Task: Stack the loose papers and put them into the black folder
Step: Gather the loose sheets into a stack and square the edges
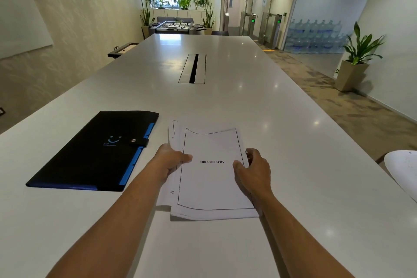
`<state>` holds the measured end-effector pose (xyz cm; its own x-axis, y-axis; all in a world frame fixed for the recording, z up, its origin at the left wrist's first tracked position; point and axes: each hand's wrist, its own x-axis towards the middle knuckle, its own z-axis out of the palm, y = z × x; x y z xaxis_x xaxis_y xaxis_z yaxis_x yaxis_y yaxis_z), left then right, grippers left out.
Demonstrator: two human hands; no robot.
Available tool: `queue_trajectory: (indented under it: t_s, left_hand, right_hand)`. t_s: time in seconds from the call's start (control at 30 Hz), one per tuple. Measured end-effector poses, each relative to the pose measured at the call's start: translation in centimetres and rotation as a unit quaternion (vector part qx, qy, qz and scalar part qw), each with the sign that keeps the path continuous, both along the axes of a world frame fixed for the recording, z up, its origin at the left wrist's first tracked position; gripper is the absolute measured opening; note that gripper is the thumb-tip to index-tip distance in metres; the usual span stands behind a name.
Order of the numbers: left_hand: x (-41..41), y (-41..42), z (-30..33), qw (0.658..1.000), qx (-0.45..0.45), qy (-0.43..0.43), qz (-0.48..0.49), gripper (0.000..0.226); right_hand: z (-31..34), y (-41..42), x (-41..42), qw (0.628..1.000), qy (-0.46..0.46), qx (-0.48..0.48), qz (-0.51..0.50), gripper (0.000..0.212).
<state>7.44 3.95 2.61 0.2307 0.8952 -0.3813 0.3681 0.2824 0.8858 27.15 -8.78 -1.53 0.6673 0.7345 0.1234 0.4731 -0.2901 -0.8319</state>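
Note:
A stack of white papers lies on the white table in front of me; the top sheet reads BIBLIOGRAPHY, and some lower sheets stick out at the left and far side. My left hand grips the stack's left edge, thumb on top. My right hand holds the right edge, thumb on the top sheet. The black folder with blue tabs lies flat to the left of the papers, snapped closed by its strap.
A cable hatch is set into the table's middle. At the right edge, part of a white chair shows. A potted plant stands on the floor to the right.

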Motion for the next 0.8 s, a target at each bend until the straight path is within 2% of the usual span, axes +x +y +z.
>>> queue_trajectory:
  t_s: [0.07,0.23,0.37,0.4,0.47,0.5,0.53,0.57,0.63,0.8]
  left_hand:
    - [0.4,-0.1,-0.2,0.999,0.025,-0.011,-0.016,0.077]
    - [0.3,-0.5,-1.0,0.996,0.054,-0.049,-0.043,0.090]
    - [-0.5,-0.8,-1.3,0.991,0.097,-0.080,-0.042,0.090]
    - [-0.7,-0.8,-1.2,0.989,0.108,-0.086,-0.047,0.090]
    - [-1.1,-0.8,-0.6,0.985,0.119,-0.106,-0.057,0.093]
    - [-1.3,-0.9,-0.2,0.983,0.122,-0.119,-0.065,0.094]
    - [-1.4,-1.1,0.4,0.980,0.130,-0.132,-0.077,0.092]
    - [-1.5,-1.3,0.9,0.975,0.144,-0.143,-0.090,0.087]
    - [-1.6,-1.6,2.1,0.963,0.174,-0.167,-0.117,0.075]
    - [-1.4,-2.2,4.6,0.943,0.265,-0.175,-0.104,0.063]
  right_hand:
    - [0.1,-0.1,-0.1,0.999,0.026,0.022,-0.019,0.053]
    - [0.3,-0.3,-0.2,0.998,0.047,0.041,-0.023,0.056]
    - [0.3,-0.3,0.8,0.986,0.144,0.084,-0.018,0.061]
    - [0.5,-0.2,1.1,0.969,0.223,0.107,-0.003,0.062]
    - [1.2,-0.1,1.6,0.894,0.417,0.164,0.019,0.062]
    - [1.7,-0.1,2.0,0.859,0.478,0.183,0.028,0.059]
    - [2.2,-0.1,2.4,0.853,0.488,0.179,0.052,0.053]
    - [2.9,-0.2,2.7,0.859,0.476,0.165,0.089,0.042]
    - [4.1,-0.1,3.1,0.895,0.393,0.154,0.143,0.028]
    - [8.0,0.0,2.9,0.943,0.195,0.237,0.128,0.032]
